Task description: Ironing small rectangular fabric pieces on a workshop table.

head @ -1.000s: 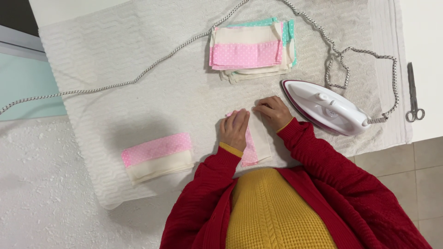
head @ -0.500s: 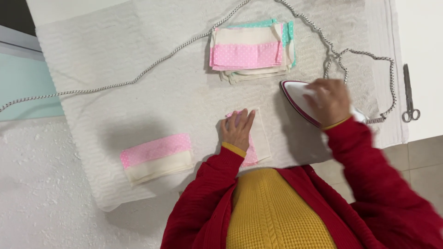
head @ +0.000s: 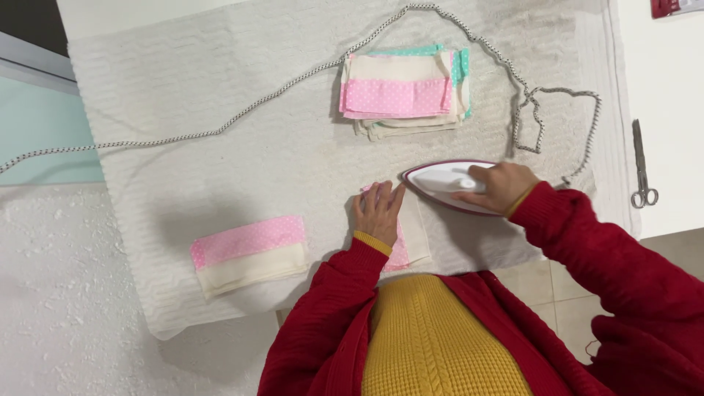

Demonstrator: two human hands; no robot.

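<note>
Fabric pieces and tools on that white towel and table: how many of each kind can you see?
Fabric lots: 3 (stack, single folded piece, piece under the left hand; the sheets in the stack cannot be counted)
Irons: 1 (iron, in the right hand)
Cords: 1 (cord)
Scissors: 1 (scissors)
Total: 6

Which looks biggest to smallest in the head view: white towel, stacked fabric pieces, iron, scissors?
1. White ribbed towel covering the table.
2. Stack of pink-dotted, cream and teal fabric pieces.
3. White iron with dark red rim, partly hidden by the right hand; close to the stack.
4. Metal scissors.
</note>
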